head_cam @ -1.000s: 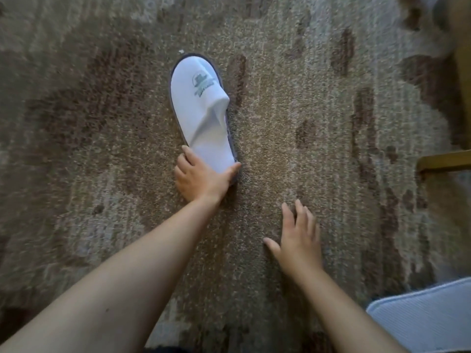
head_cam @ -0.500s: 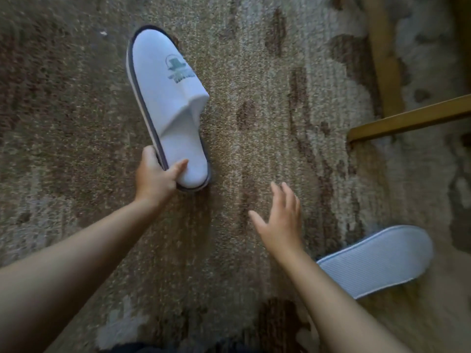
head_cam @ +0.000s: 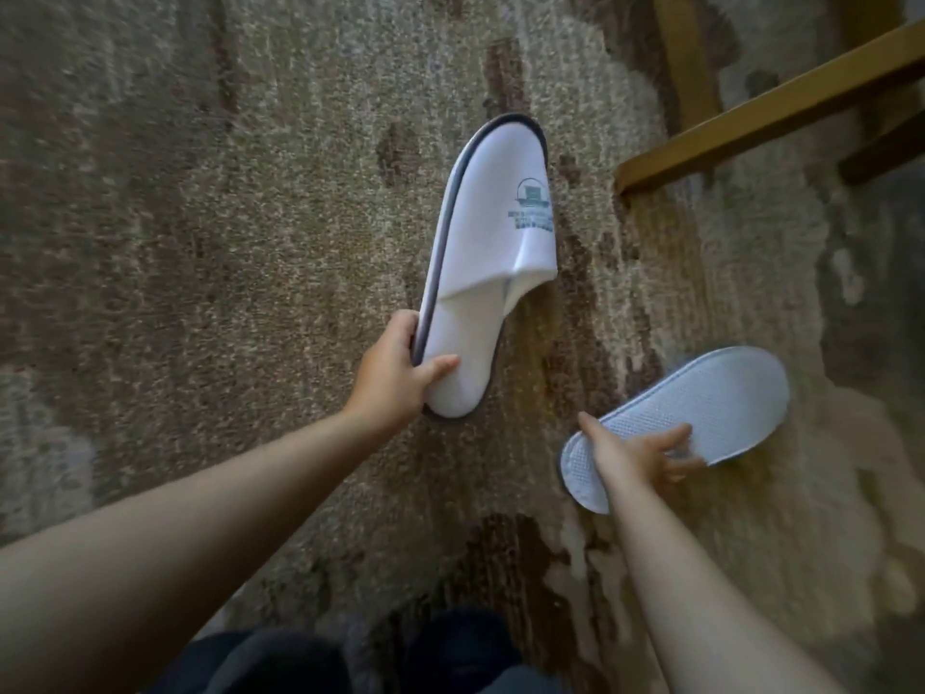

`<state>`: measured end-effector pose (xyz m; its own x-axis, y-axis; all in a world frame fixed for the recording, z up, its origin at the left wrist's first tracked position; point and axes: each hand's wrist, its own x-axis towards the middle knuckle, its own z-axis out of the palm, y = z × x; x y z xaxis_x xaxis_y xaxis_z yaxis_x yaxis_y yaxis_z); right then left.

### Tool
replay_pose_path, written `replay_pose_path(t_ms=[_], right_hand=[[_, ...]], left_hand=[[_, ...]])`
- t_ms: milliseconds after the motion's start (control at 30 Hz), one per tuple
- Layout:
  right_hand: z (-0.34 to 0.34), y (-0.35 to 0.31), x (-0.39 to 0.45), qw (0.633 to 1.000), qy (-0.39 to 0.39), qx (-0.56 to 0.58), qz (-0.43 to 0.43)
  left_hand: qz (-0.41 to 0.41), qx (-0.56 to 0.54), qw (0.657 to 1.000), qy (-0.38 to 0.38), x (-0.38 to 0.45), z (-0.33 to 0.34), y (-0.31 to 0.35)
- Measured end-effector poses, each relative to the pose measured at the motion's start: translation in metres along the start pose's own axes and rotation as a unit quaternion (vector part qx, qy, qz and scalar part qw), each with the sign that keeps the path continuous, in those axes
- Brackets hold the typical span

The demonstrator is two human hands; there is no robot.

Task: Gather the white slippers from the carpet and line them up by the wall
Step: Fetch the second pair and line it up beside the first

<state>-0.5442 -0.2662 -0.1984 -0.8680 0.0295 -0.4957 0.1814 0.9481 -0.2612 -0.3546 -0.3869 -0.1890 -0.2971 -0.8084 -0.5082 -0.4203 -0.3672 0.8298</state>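
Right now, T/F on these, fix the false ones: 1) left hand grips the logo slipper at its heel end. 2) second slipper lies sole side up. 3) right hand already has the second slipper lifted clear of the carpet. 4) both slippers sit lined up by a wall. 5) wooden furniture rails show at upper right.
1) True. The left hand pinches the heel end of the logo slipper.
2) True. The second slipper shows its textured sole.
3) False. The right hand is open over it, fingers spread; the slipper lies on the carpet.
4) False. No wall shows; one slipper is held, the other is on the carpet.
5) True. The wooden rails are there.
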Motion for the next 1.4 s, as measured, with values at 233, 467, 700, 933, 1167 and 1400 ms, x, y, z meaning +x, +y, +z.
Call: replay_pose_path(t_ms=[233,467,700,933,1167,1400], right_hand=[[0.006,0.008,-0.037,0.973,-0.032,0.027,-0.227],[-0.028,-0.051,-0.139,0.89,-0.197,0.038,-0.408],[-0.175,-0.117,-0.301,0.854,-0.306,0.042,-0.419],[-0.37,-0.178,-0.433,0.812,-0.41,0.102,-0.403],[-0.526,-0.21,-0.481,0.812,-0.344,0.172,-0.439],[-0.601,-0.198,-0.489,0.844,-0.188,0.31,-0.395]], left_hand=[[-0.007,-0.05,0.999,0.012,-0.017,-0.008,-0.009],[-0.016,-0.113,0.984,0.137,-0.068,-0.054,0.051],[-0.04,-0.156,0.95,0.268,-0.212,-0.144,0.19],[-0.007,-0.18,0.939,0.294,-0.344,-0.221,0.383],[0.087,-0.204,0.951,0.214,-0.407,-0.234,0.534],[0.14,-0.203,0.969,0.019,-0.409,-0.207,0.614]])
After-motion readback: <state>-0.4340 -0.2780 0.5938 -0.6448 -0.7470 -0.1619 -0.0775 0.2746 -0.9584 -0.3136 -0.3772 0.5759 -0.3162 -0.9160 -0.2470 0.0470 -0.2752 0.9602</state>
